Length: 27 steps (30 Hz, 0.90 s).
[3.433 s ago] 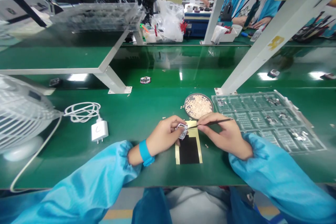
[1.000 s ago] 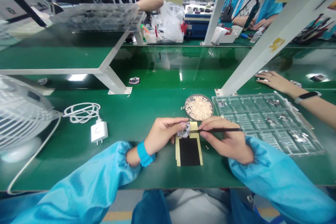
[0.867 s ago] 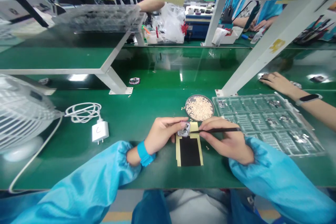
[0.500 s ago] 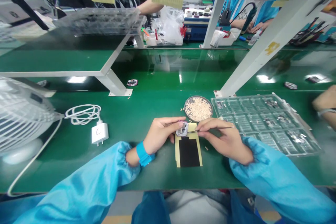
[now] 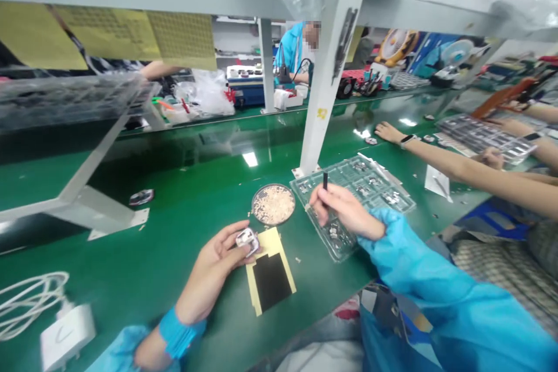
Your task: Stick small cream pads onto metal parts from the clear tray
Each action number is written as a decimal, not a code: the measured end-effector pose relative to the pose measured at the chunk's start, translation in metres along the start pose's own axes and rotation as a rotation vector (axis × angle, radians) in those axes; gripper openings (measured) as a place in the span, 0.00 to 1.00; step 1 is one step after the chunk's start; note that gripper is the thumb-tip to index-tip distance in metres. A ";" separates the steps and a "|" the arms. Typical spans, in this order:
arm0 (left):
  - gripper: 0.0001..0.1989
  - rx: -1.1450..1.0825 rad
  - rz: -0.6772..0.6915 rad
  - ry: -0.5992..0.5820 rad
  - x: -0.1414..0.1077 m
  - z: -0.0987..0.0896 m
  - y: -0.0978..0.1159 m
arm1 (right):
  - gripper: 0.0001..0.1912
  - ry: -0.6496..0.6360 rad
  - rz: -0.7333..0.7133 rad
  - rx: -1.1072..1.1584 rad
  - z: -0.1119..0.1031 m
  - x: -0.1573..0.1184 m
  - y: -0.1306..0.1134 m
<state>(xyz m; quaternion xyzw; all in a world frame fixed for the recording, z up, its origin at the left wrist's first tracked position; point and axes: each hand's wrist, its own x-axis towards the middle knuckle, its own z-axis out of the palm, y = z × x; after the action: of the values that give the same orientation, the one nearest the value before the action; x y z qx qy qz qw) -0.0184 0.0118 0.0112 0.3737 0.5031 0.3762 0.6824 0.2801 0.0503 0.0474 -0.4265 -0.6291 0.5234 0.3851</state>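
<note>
My left hand (image 5: 220, 253) is closed on a small white-and-grey plastic casing (image 5: 247, 242) with a purplish edge, thumb across its front. It holds the casing just over the upper left of a yellow-taped card with a black pad (image 5: 271, 279). My right hand (image 5: 344, 206) is closed around slim dark tweezers (image 5: 325, 181), one end poking up above the fingers; the tips are hidden. That hand hovers over a clear compartment tray (image 5: 335, 170) with small metal parts in several cells. Behind the card stands a round dish (image 5: 274, 204) full of tiny cream-coloured pieces.
A white shelf post (image 5: 316, 128) rises behind the tray. A white charger (image 5: 67, 334) with coiled cable lies at the lower left, near a shelf leg (image 5: 108, 209). From the right, a co-worker's arm (image 5: 457, 165) reaches across the bench. Another casing (image 5: 142, 197) lies by the leg.
The view has turned right. My right hand has left the casing with the tweezers and moved over the tray. My left hand still holds the casing. A co-worker's arm shows more fully.
</note>
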 end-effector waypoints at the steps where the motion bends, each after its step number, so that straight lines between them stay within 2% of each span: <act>1: 0.36 0.025 0.004 -0.005 -0.001 0.000 0.001 | 0.21 0.109 0.018 -0.246 -0.021 0.002 -0.001; 2: 0.36 0.056 0.003 -0.014 -0.001 0.000 0.001 | 0.20 0.224 0.027 -0.534 -0.045 0.005 0.000; 3: 0.35 0.094 -0.006 -0.025 -0.002 0.001 0.001 | 0.17 0.343 0.103 -0.821 -0.071 0.009 0.002; 4: 0.33 0.132 -0.020 -0.044 -0.002 0.002 0.002 | 0.15 0.398 0.257 -1.107 -0.096 0.014 0.005; 5: 0.31 0.166 -0.036 -0.067 -0.002 0.003 0.002 | 0.14 0.445 0.359 -1.196 -0.120 0.020 0.009; 7: 0.29 0.204 -0.051 -0.108 -0.002 0.005 0.001 | 0.16 0.442 0.476 -1.261 -0.161 0.029 0.020; 9: 0.29 0.217 -0.037 -0.128 -0.002 0.006 0.000 | 0.19 0.368 0.534 -1.280 -0.190 0.036 0.030; 12: 0.29 0.226 -0.025 -0.118 0.000 0.005 -0.003 | 0.22 0.281 0.537 -1.296 -0.210 0.039 0.037; 15: 0.29 0.227 -0.023 -0.094 0.000 0.004 -0.002 | 0.20 0.305 0.496 -1.323 -0.214 0.036 0.033; 18: 0.29 0.219 -0.035 -0.081 -0.004 0.006 0.002 | 0.14 0.350 0.416 -1.314 -0.202 0.030 0.017; 20: 0.28 0.216 -0.052 -0.069 -0.006 0.008 0.005 | 0.15 0.357 0.286 -1.186 -0.176 0.025 0.001; 22: 0.27 0.206 -0.048 -0.053 -0.007 0.011 0.006 | 0.19 0.320 0.093 -0.837 -0.136 0.021 -0.017; 24: 0.27 0.179 -0.028 -0.032 -0.007 0.012 0.006 | 0.19 0.210 0.032 -0.556 -0.086 0.020 -0.033; 27: 0.28 0.127 0.011 0.008 -0.005 0.010 0.002 | 0.17 0.036 -0.009 -0.304 -0.015 0.025 -0.047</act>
<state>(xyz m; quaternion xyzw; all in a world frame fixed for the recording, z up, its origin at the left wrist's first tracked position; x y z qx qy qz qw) -0.0102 0.0066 0.0175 0.4177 0.5265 0.3488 0.6532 0.2792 0.0741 0.0969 -0.4864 -0.6960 0.4126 0.3297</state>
